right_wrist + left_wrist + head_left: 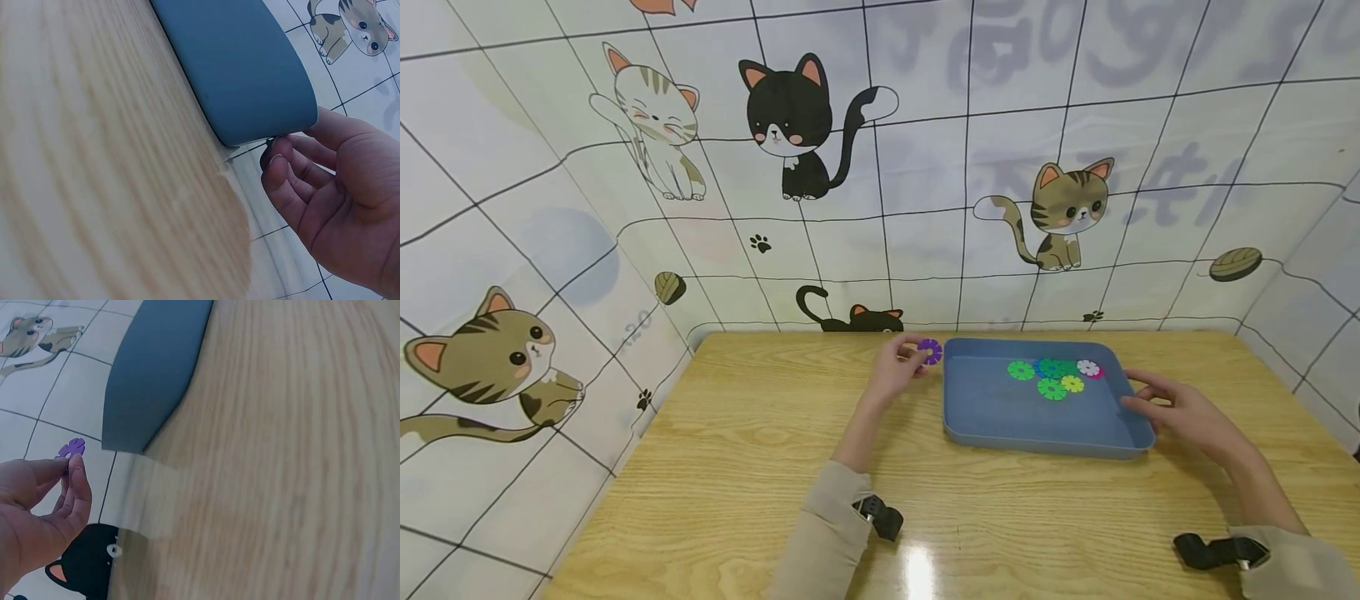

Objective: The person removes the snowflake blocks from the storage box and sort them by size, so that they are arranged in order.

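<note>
- The left grip (900, 367) is narrow: the thumb and fingers pinch the purple disc (929, 351) near its edge.
- The purple disc is at the fingertips of this grip, just beside the left wall of the blue tray (985, 408), outside it; how high it is above the bench (737, 433), I cannot tell well.
- The right grip (1176, 412) holds the tray at its right wall, with the thumb over the rim and the other fingers outside.
- Between the two grips, inside the tray, several discs lie flat, some overlapping. A green disc (1020, 370) is the nearest to the left grip; the white disc (1087, 367) and the pink disc (1099, 373) are nearer to the right grip.
- I judge the purple disc very light, thin and rather stiff, probably plastic, a little slippery but not fragile. A soft pinch on its notched edge should be enough.
- The tray also seems light and stiff; its wall or rim is a good place to hold.
</note>
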The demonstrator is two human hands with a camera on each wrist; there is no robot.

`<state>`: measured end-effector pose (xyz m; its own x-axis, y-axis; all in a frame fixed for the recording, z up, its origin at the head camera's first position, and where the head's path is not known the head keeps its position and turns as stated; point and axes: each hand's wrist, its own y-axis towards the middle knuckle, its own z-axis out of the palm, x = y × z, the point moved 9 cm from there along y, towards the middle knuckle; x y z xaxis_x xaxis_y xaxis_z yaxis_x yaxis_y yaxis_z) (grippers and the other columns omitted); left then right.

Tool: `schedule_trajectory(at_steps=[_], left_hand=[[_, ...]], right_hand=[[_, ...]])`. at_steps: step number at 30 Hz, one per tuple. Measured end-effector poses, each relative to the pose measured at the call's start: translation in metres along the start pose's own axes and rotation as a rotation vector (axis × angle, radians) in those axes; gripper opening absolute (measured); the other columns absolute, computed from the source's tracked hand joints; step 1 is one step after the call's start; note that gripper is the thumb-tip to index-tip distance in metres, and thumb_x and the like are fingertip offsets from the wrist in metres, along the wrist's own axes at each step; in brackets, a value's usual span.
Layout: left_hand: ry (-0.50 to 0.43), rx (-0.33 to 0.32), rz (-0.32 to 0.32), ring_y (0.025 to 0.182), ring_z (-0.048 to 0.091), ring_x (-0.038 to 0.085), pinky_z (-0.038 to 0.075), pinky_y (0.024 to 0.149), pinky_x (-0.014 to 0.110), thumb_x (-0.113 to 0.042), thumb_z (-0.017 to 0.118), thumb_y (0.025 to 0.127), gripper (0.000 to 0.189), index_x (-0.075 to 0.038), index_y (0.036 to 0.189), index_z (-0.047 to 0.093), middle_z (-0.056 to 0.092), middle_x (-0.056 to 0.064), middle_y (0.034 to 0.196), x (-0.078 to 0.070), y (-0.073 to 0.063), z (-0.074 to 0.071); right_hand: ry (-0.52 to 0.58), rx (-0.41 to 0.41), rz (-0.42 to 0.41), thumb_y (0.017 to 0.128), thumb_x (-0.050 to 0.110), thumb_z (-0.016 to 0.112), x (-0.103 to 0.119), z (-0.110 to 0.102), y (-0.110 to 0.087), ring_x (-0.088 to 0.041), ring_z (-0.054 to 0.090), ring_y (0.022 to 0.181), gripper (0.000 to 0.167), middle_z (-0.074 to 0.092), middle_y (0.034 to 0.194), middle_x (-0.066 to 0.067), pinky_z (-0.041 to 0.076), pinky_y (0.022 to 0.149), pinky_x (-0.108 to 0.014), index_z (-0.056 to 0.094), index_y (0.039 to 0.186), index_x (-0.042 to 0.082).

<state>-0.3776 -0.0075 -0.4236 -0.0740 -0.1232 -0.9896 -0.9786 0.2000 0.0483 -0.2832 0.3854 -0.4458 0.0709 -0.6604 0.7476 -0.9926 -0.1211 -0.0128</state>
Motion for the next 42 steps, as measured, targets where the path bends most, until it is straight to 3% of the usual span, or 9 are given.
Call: schedule_trajectory(at_steps=[5, 12, 15, 21, 28, 34, 42], left_hand=[[0.066, -0.061, -0.048, 0.089, 0.069, 0.045, 0.060, 0.078, 0.040, 0.000, 0.065, 0.097, 0.023, 0.003, 0.120, 0.063, 0.065, 0.025, 0.092, 0.013, 0.000, -0.015], [0.160, -0.084, -0.073, 0.078, 0.072, 0.036, 0.055, 0.059, 0.026, 0.001, 0.071, 0.093, 0.017, 0.004, 0.108, 0.064, 0.067, 0.015, 0.084, 0.024, 0.003, -0.022], [0.213, -0.087, -0.063, 0.074, 0.072, 0.031, 0.051, 0.054, 0.023, 0.001, 0.071, 0.092, 0.016, 0.004, 0.107, 0.064, 0.069, 0.016, 0.085, 0.027, 0.005, -0.021], [0.343, -0.082, -0.074, 0.067, 0.060, 0.016, 0.046, 0.054, 0.020, -0.004, 0.070, 0.094, 0.015, 0.002, 0.106, 0.065, 0.066, 0.011, 0.084, 0.030, 0.008, -0.018], [0.455, -0.065, -0.067, 0.068, 0.053, 0.013, 0.043, 0.057, 0.022, -0.009, 0.070, 0.096, 0.015, 0.000, 0.107, 0.065, 0.061, 0.006, 0.082, 0.032, 0.010, -0.015], [0.478, -0.060, -0.055, 0.072, 0.053, 0.015, 0.043, 0.061, 0.024, -0.010, 0.070, 0.096, 0.014, 0.000, 0.104, 0.066, 0.061, 0.006, 0.083, 0.032, 0.009, -0.016], [0.365, -0.055, -0.087, 0.076, 0.055, 0.015, 0.046, 0.063, 0.024, -0.012, 0.068, 0.097, 0.018, 0.001, 0.109, 0.067, 0.063, 0.008, 0.090, 0.034, 0.007, -0.022]], right_hand=[[0.006, 0.002, -0.010, 0.102, 0.029, 0.062, -0.001, 0.000, 0.000, -0.018, 0.053, 0.064, 0.067, 0.057, 0.101, -0.015, 0.041, 0.058, -0.029, 0.034, 0.152, -0.006], [-0.003, 0.003, -0.009, 0.102, 0.029, 0.062, -0.001, 0.000, 0.000, -0.019, 0.053, 0.064, 0.067, 0.057, 0.100, -0.015, 0.041, 0.060, -0.029, 0.034, 0.152, -0.006], [-0.004, 0.003, -0.006, 0.102, 0.029, 0.062, -0.001, 0.000, 0.000, -0.019, 0.053, 0.065, 0.068, 0.057, 0.101, -0.015, 0.042, 0.060, -0.029, 0.034, 0.152, -0.006], [0.003, 0.004, 0.001, 0.102, 0.031, 0.062, 0.000, 0.000, 0.000, -0.019, 0.054, 0.065, 0.068, 0.057, 0.101, -0.015, 0.043, 0.061, -0.029, 0.033, 0.153, -0.005], [0.004, 0.005, 0.018, 0.102, 0.030, 0.062, -0.002, 0.001, 0.000, -0.019, 0.053, 0.065, 0.068, 0.057, 0.102, -0.015, 0.044, 0.061, -0.029, 0.033, 0.153, -0.005], [0.004, 0.007, 0.007, 0.103, 0.027, 0.061, -0.003, 0.003, 0.001, -0.019, 0.053, 0.064, 0.067, 0.057, 0.102, -0.013, 0.046, 0.060, -0.029, 0.032, 0.153, -0.006], [-0.004, 0.003, 0.017, 0.103, 0.026, 0.061, -0.005, 0.002, 0.002, -0.019, 0.053, 0.064, 0.066, 0.057, 0.101, -0.013, 0.045, 0.060, -0.029, 0.032, 0.153, -0.006]])
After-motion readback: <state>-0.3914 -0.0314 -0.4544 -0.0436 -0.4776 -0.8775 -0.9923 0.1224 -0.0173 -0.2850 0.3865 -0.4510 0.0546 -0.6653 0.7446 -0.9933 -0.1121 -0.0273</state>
